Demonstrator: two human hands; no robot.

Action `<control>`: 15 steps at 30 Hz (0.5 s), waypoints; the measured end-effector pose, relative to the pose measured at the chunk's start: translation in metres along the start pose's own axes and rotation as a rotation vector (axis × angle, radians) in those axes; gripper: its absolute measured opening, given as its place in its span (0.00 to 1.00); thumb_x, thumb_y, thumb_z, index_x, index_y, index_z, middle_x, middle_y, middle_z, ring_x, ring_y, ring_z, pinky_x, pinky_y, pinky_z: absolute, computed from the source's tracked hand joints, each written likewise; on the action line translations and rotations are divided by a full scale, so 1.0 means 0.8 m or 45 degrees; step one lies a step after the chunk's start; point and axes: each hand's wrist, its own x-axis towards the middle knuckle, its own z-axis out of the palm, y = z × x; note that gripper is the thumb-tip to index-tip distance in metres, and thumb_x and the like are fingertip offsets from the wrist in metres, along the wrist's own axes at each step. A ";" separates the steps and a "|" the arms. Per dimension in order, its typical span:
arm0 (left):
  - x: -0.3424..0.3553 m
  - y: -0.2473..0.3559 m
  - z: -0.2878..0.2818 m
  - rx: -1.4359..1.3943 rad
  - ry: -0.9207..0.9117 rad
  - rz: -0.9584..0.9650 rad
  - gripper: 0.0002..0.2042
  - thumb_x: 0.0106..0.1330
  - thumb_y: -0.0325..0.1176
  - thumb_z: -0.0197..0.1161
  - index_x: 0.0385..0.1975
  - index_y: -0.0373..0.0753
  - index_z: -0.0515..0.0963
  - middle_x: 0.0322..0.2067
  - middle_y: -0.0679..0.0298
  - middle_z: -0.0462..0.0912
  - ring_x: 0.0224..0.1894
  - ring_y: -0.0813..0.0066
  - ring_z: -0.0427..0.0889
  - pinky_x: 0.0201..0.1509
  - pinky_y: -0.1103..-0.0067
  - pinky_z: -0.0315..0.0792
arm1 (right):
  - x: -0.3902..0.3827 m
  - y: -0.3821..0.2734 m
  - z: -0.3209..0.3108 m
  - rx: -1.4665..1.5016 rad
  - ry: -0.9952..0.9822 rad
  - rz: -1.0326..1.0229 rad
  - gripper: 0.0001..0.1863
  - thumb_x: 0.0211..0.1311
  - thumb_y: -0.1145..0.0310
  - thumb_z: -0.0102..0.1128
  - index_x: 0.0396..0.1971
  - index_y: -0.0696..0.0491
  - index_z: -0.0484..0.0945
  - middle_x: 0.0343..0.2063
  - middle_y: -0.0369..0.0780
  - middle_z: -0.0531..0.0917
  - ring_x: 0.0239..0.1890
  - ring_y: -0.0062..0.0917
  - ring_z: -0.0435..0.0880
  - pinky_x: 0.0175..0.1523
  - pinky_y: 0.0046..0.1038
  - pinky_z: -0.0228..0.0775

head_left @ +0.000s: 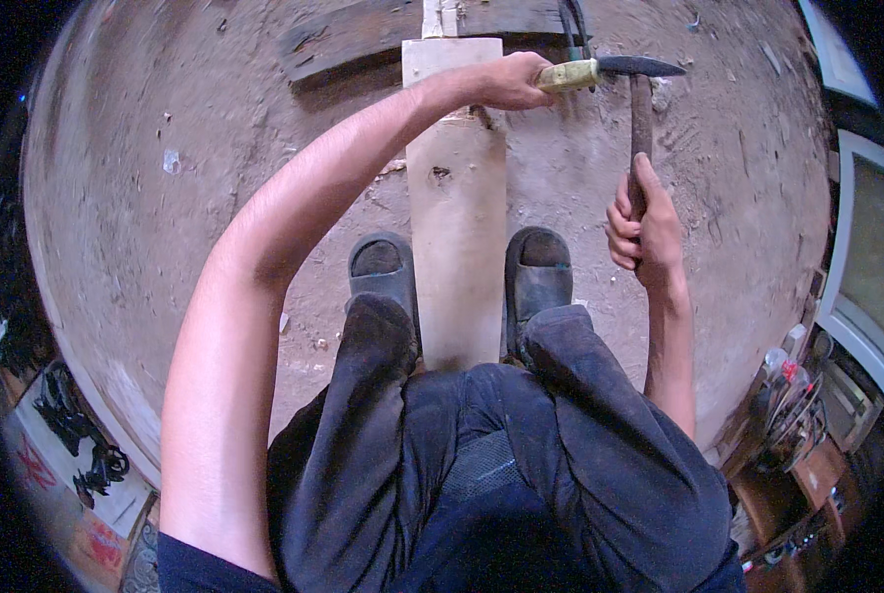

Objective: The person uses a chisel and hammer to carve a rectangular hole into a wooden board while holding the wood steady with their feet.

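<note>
My left arm reaches across a long pale wooden plank [457,227] that runs away from between my knees. At its far part, my left hand [516,81] is closed around a tool with a pale yellow handle [569,76]; the tool's other end is hidden by the hand. A hammer [641,124] with a dark pointed head stands beside the plank's right side, its head at the handle's butt; I cannot tell whether they touch. Lower down, my right hand [650,222] grips the hammer's wooden handle. The plank shows a dark knot and a rough dark spot near my left wrist.
Under the plank's far end lies a dark weathered beam [343,44] on the dirt floor. Grey sandals [381,262] flank the plank. To the right stand a white-framed panel [847,296] and a cluster of tools [793,415]. Black cables [86,445] lie at lower left.
</note>
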 end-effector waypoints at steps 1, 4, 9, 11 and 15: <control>0.002 -0.002 0.000 -0.020 0.000 0.037 0.10 0.59 0.34 0.62 0.31 0.34 0.73 0.22 0.70 0.75 0.28 0.80 0.72 0.34 0.75 0.70 | 0.004 -0.006 -0.001 -0.077 0.009 0.048 0.28 0.70 0.39 0.37 0.19 0.46 0.59 0.07 0.26 0.54 0.05 0.12 0.48 0.07 0.19 0.40; 0.003 -0.002 0.002 0.032 -0.020 -0.013 0.10 0.58 0.34 0.62 0.32 0.34 0.73 0.23 0.69 0.75 0.29 0.79 0.72 0.36 0.75 0.69 | 0.002 0.005 -0.008 -0.087 0.032 0.004 0.28 0.70 0.38 0.37 0.18 0.46 0.58 0.07 0.26 0.54 0.05 0.12 0.48 0.08 0.19 0.40; 0.002 0.010 0.002 0.026 -0.019 -0.059 0.10 0.59 0.35 0.62 0.33 0.34 0.74 0.23 0.69 0.75 0.31 0.79 0.73 0.38 0.75 0.69 | 0.001 0.008 -0.014 -0.010 0.091 -0.079 0.28 0.69 0.39 0.41 0.17 0.47 0.60 0.07 0.27 0.55 0.04 0.13 0.51 0.08 0.21 0.40; 0.001 0.005 0.002 0.036 -0.024 -0.088 0.11 0.59 0.35 0.62 0.33 0.34 0.74 0.24 0.69 0.75 0.31 0.79 0.73 0.38 0.75 0.69 | 0.004 0.009 -0.018 -0.242 0.037 -0.033 0.29 0.69 0.39 0.41 0.16 0.47 0.59 0.07 0.26 0.55 0.05 0.13 0.51 0.08 0.20 0.40; 0.000 0.006 0.007 0.041 -0.054 -0.068 0.11 0.59 0.35 0.62 0.35 0.34 0.74 0.24 0.68 0.77 0.31 0.78 0.73 0.37 0.75 0.70 | -0.002 0.011 -0.011 0.119 0.102 -0.300 0.29 0.68 0.40 0.44 0.16 0.47 0.59 0.06 0.27 0.57 0.04 0.13 0.52 0.08 0.20 0.40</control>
